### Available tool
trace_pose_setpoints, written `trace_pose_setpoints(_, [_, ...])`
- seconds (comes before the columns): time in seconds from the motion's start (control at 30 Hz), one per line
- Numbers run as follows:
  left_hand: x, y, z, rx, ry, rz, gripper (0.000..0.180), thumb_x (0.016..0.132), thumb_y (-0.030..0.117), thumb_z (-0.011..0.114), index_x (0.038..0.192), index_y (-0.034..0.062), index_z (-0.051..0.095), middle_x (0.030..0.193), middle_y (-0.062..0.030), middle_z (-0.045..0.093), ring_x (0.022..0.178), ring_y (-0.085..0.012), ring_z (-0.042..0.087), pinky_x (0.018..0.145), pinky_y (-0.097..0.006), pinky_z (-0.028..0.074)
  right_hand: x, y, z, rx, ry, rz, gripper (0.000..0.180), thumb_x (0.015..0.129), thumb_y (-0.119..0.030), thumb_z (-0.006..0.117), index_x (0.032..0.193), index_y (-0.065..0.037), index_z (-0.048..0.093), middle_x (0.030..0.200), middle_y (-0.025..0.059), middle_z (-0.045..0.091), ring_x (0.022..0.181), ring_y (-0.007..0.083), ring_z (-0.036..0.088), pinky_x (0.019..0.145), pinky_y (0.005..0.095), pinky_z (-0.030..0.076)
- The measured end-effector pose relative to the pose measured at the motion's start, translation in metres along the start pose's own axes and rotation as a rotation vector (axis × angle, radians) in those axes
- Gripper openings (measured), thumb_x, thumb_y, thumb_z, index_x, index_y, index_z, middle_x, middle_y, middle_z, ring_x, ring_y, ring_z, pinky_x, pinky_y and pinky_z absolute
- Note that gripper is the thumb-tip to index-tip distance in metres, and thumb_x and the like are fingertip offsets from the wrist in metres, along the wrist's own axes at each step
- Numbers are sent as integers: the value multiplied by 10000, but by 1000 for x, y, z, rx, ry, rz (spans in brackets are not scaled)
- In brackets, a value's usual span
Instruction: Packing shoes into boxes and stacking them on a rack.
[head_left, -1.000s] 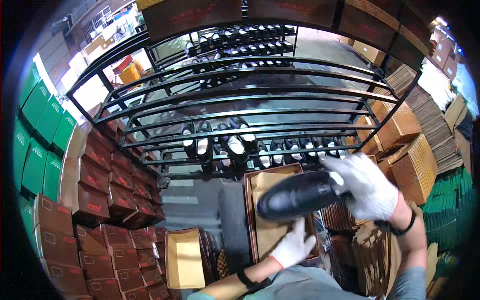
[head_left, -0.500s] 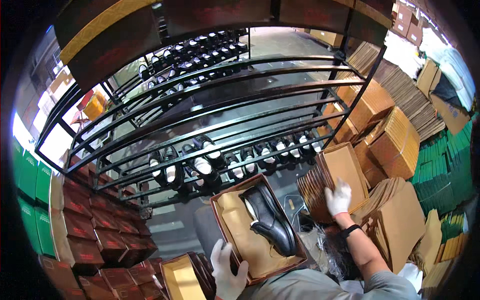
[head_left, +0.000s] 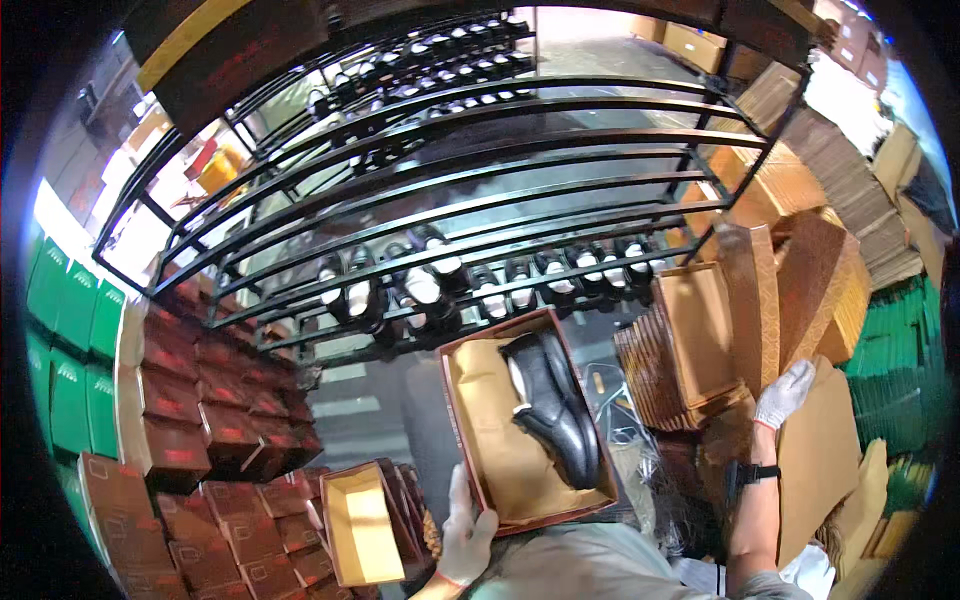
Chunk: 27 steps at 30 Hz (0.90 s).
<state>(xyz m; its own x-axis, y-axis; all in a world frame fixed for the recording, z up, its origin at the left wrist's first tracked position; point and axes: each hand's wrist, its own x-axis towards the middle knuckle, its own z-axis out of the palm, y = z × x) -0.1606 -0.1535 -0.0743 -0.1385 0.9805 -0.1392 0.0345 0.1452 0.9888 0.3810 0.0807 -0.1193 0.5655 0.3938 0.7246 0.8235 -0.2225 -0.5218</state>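
An open brown shoe box [head_left: 470, 415] lined with tan paper rests against my body, with a black leather shoe [head_left: 553, 400] lying in its right half. My left hand [head_left: 465, 535], in a white glove, grips the box at its lower left corner. My right hand [head_left: 785, 393], also gloved, reaches out to the right and touches a stack of flat brown cardboard box lids [head_left: 745, 310]; whether its fingers hold one is unclear. A black watch sits on that wrist.
A black metal rack [head_left: 450, 200] arches ahead, its lower shelf lined with black shoes [head_left: 480, 285]. Closed dark red boxes [head_left: 200, 400] are stacked at left, green boxes [head_left: 70, 330] beyond. An open empty box [head_left: 362, 520] stands low left. Cardboard stacks [head_left: 830, 180] fill the right.
A second ago my right hand held the black shoe above the box. It set the shoe inside, then reached right to the cardboard lids. My left hand shifted to the box's lower left corner.
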Motion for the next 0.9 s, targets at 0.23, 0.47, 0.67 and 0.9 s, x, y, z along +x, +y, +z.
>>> trace_pose_setpoints(0.23, [-2, -27, -1, -109, -24, -46, 861, 1030, 84, 484, 1729, -107, 19, 1823, -248, 184, 1681, -323, 227, 1364, -424, 185, -19, -51, 7, -179, -204, -31, 542, 1059, -479, 720, 1282, 7, 635, 1199, 276, 745, 1127, 399, 745, 984, 465, 577])
trace_pose_setpoints(0.47, [-7, -12, 0, -99, 0, 59, 813, 1107, 158, 488, 1726, -116, 38, 1819, -257, 194, 1685, -328, 221, 1364, -429, 169, -31, -59, -10, 22, -286, -190, 470, 1011, -313, 795, 1321, 16, 668, 1274, 204, 731, 1115, 315, 728, 1006, 406, 574])
trace_pose_setpoints(0.67, [0, -10, -18, 418, -101, 249, 872, 995, -11, 474, 1757, -53, 51, 1815, -253, 241, 1696, -303, 196, 1336, -377, 213, -78, -164, -120, 1118, -1208, 1156, 666, 1069, -363, 724, 1549, 44, 508, 1427, 175, 666, 1298, 304, 660, 1147, 423, 510])
trace_pose_setpoints(0.9, [41, 11, -18, 134, -91, -113, 1102, 920, 231, 821, 1753, -20, 146, 1718, -221, 392, 1618, -326, 355, 1319, -430, 279, -144, -237, -91, 810, -1601, 148, 1285, 789, -321, 941, 1752, 8, 156, 1710, 209, 400, 1578, 305, 408, 1305, 438, 340])
